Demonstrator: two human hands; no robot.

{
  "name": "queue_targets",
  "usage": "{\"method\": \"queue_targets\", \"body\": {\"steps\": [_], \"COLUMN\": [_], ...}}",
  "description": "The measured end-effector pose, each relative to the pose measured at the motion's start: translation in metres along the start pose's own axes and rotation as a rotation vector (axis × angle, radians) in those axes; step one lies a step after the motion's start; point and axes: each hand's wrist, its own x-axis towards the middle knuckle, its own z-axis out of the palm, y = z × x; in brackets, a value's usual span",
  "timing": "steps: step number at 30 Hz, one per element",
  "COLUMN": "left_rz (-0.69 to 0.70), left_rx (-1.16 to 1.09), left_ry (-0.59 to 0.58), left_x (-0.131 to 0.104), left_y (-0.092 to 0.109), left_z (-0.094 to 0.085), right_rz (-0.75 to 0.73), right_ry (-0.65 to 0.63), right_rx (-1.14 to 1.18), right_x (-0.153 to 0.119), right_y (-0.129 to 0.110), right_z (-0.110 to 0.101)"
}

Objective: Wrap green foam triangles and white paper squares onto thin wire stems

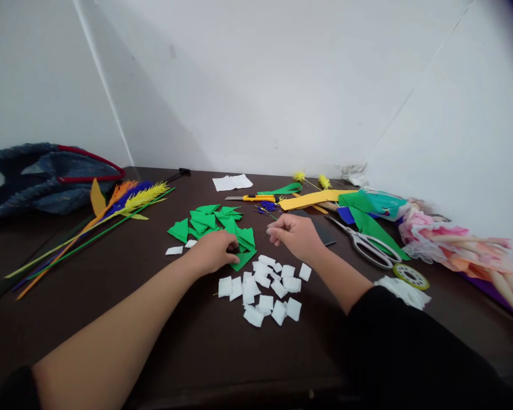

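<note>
My left hand (214,250) is curled at the near edge of a pile of green crepe paper pieces (205,219), its thumb and fingers closed on the corner of a green crepe paper piece (244,260). To its right, my right hand (297,232) hovers above the table with thumb and forefinger pinched together. What they hold is too small to make out. In front of both hands lies a loose heap of small white tissue squares (277,287). Two more white pieces (174,250) rest to the left of my left hand.
A yellow utility knife (260,198) and blue stamens (268,206) lie beyond my hands. Scissors (370,247), a tape roll (410,277) and dolls (448,233) are on the right. Colourful artificial stems (106,219) and a denim bag (47,176) are on the left.
</note>
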Motion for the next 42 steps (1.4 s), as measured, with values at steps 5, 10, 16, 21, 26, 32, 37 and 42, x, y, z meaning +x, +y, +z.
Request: {"method": "queue_targets", "body": {"steps": [5, 10, 16, 21, 26, 32, 37, 42], "left_rz": [-0.072, -0.037, -0.066, -0.149, -0.124, -0.151, -0.165, -0.1], "left_rx": [-0.077, -0.121, -0.355, -0.856, -0.989, -1.158, -1.29, -1.37], "left_ry": [-0.055, -0.014, 0.159, 0.362, 0.386, 0.318, 0.282, 0.205], "left_x": [-0.001, -0.004, -0.007, -0.008, -0.011, -0.013, -0.014, -0.015], "left_y": [0.007, 0.006, 0.019, 0.033, 0.042, 0.053, 0.055, 0.049], "left_z": [0.002, 0.005, -0.005, -0.007, -0.003, -0.005, -0.007, -0.007], "right_rz": [0.08, 0.022, 0.021, -0.122, -0.171, -0.454, -0.45, -0.386], "right_ry": [-0.019, -0.006, -0.084, -0.092, 0.007, -0.038, -0.014, -0.013], "right_rx": [0.046, 0.068, 0.168, 0.11, -0.001, -0.152, -0.107, 0.006], "right_x": [-0.001, 0.002, 0.001, -0.007, -0.012, -0.009, -0.008, -0.008], "right_y": [-0.002, 0.006, 0.006, -0.011, -0.015, -0.006, -0.003, -0.009], "right_z": [0.003, 0.002, 0.005, 0.013, 0.021, 0.024, 0.024, 0.021]}}
